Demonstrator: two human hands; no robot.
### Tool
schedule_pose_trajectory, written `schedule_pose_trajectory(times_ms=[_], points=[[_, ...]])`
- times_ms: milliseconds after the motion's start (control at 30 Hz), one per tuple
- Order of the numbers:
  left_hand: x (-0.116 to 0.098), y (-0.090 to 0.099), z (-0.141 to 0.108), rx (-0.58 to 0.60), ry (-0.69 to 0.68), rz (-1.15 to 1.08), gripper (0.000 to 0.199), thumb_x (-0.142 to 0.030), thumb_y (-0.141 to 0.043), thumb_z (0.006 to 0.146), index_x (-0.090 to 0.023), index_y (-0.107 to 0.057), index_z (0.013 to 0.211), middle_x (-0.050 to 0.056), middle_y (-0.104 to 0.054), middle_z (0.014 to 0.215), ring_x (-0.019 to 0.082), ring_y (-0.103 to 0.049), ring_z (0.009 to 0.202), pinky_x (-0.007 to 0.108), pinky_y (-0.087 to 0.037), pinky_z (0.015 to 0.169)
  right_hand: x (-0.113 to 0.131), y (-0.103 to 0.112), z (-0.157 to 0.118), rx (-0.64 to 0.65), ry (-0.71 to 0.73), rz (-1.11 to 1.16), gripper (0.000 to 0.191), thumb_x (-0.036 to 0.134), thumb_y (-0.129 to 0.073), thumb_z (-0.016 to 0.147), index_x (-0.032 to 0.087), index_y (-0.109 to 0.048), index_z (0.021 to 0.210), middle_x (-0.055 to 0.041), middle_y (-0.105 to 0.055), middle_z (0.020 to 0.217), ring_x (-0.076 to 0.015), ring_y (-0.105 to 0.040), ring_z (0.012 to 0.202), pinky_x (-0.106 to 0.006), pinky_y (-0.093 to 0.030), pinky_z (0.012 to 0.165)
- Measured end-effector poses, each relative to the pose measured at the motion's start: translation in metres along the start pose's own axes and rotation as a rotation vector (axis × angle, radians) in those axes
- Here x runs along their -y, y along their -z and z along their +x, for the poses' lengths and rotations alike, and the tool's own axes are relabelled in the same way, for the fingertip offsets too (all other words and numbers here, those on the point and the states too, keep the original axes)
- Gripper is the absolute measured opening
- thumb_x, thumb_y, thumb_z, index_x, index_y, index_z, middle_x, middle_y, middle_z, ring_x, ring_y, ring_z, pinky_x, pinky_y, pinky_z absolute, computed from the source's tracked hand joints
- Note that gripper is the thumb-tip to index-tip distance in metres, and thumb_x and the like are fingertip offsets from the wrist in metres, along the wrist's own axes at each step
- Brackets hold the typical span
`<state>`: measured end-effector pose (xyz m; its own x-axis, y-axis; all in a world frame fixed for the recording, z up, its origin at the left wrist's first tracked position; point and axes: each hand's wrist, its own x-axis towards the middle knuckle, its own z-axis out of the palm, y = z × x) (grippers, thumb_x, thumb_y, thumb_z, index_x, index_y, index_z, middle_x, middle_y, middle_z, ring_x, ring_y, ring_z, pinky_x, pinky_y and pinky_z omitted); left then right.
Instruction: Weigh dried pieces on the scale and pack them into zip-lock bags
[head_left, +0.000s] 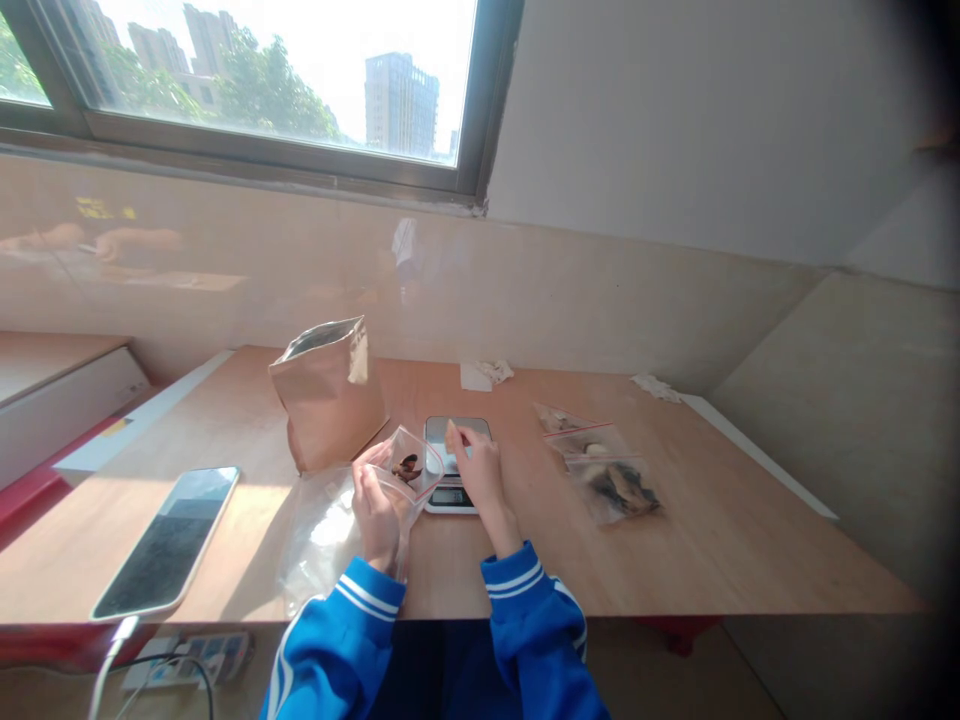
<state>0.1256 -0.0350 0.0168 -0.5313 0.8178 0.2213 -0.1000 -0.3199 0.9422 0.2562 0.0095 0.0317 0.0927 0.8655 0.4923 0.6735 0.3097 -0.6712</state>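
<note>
My left hand [377, 510] is closed on a clear zip bag [425, 470] with a red seal line, tilted with its mouth toward the right. Dark brown dried pieces [406, 468] lie inside it. Over the digital kitchen scale [450, 505], my right hand [480, 475] pinches a small tan piece [451, 437] between thumb and fingers. The scale's display is lit, but its digits are too small to read. Part of its plate is hidden by my hands and the bag. Beneath my left hand lies a larger clear plastic bag [319, 545].
A brown paper pouch [330, 400] stands upright at the back left, its top open. Several zip bags of dried pieces [615, 485] lie to the right. On the left is a phone [169, 540] with a cable [112, 655]. Crumpled tissue [495, 371] lies near the wall.
</note>
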Motion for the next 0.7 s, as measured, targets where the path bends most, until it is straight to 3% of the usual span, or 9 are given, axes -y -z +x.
schedule_pose_trajectory(times_ms=[100, 300, 433, 533, 700], points=[[-0.004, -0.002, -0.001, -0.047, 0.003, -0.03, 0.044, -0.046, -0.032, 0.094, -0.014, -0.056, 0.111, 0.013, -0.062, 0.117, 0.022, -0.056, 0.114, 0.039, -0.042, 0.101, 0.023, 0.015, -0.003, -0.013, -0.034, 0.173, 0.046, 0.046, -0.031, 0.096, 0.019, -0.067, 0.088, -0.006, -0.071, 0.082, -0.019, -0.062, 0.074, -0.028, -0.042, 0.067], [-0.001, 0.0, 0.0, -0.019, 0.009, -0.053, 0.042, -0.047, -0.035, 0.093, -0.016, -0.058, 0.109, 0.012, -0.062, 0.116, 0.021, -0.059, 0.108, 0.039, -0.047, 0.094, 0.055, 0.027, -0.014, 0.138, 0.054, 0.185, 0.03, 0.042, -0.044, 0.094, 0.025, -0.067, 0.103, -0.0024, -0.072, 0.094, -0.0175, -0.063, 0.082, -0.029, -0.041, 0.08], [0.003, 0.001, 0.001, -0.02, -0.006, -0.037, 0.041, -0.046, -0.034, 0.093, -0.016, -0.058, 0.108, 0.011, -0.064, 0.112, 0.021, -0.061, 0.105, 0.04, -0.047, 0.093, 0.059, 0.03, -0.023, 0.199, 0.109, 0.023, 0.028, 0.036, -0.042, 0.096, 0.026, -0.065, 0.107, -0.0016, -0.071, 0.082, -0.0181, -0.061, 0.079, -0.034, -0.036, 0.085], [0.002, 0.001, 0.001, -0.029, -0.031, 0.003, 0.039, -0.043, -0.033, 0.094, -0.017, -0.059, 0.105, 0.01, -0.064, 0.113, 0.021, -0.06, 0.106, 0.039, -0.046, 0.095, 0.059, 0.037, -0.028, 0.205, 0.14, -0.007, 0.028, 0.032, -0.039, 0.097, 0.026, -0.066, 0.102, -0.0021, -0.071, 0.089, -0.0187, -0.06, 0.086, -0.036, -0.032, 0.088], [-0.003, 0.001, -0.001, -0.084, -0.079, 0.024, 0.039, -0.039, -0.03, 0.094, -0.016, -0.061, 0.101, 0.01, -0.066, 0.111, 0.021, -0.061, 0.104, 0.039, -0.045, 0.095, 0.052, 0.043, -0.045, 0.142, 0.023, 0.126, 0.032, 0.031, -0.034, 0.098, 0.024, -0.065, 0.097, -0.0036, -0.068, 0.1, -0.0197, -0.059, 0.097, -0.037, -0.034, 0.092]])
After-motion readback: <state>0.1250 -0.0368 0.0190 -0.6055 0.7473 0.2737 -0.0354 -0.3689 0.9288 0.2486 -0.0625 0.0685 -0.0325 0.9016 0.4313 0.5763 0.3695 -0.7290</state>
